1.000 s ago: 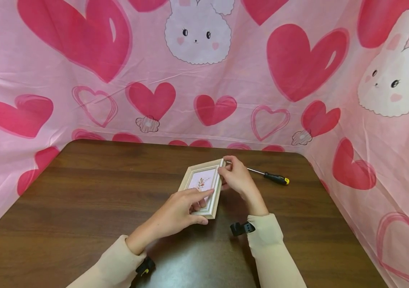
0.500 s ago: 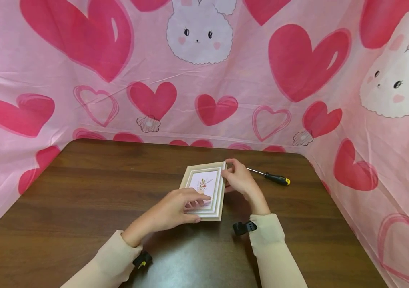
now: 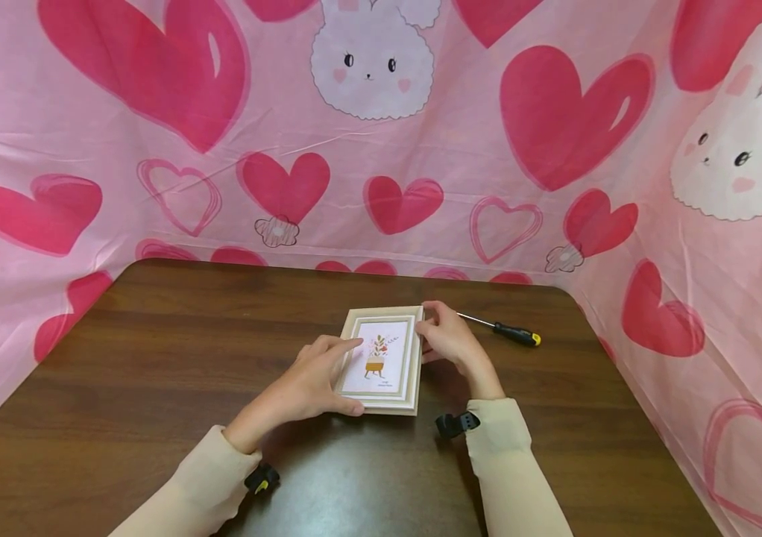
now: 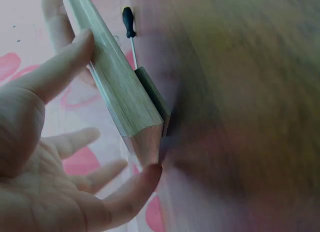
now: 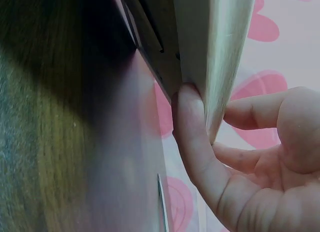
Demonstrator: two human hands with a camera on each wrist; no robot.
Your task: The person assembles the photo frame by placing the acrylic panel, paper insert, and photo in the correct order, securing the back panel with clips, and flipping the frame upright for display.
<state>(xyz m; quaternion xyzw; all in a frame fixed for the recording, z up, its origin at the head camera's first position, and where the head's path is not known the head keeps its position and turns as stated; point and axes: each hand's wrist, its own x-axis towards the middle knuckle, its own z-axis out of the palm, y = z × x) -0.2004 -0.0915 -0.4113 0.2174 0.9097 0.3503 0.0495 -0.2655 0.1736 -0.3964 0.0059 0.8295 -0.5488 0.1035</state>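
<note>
A cream picture frame (image 3: 394, 403) with a small plant print (image 3: 376, 365) is face up over the table's middle. My right hand (image 3: 450, 338) pinches its right edge. In the right wrist view a finger lies against the frame's grey back (image 5: 192, 39) while other fingertips meet the pale side. My left hand (image 3: 305, 378) is at the left side with fingers spread, the index finger over the face. In the left wrist view the thumb touches the wooden side (image 4: 117, 79), and another fingertip is at the corner. A dark piece (image 4: 155, 96) juts from the back.
A black and yellow screwdriver (image 3: 517, 334) lies on the brown wooden table (image 3: 186, 358) to the right of the right hand, its shaft partly hidden behind that hand. Pink cloth (image 3: 448, 142) with hearts and rabbits hangs at the back and sides.
The picture frame has turned from a tilted pose to a flatter, straighter one. My left hand has slid left off its face, uncovering the print. My right hand keeps its hold, shifting slightly.
</note>
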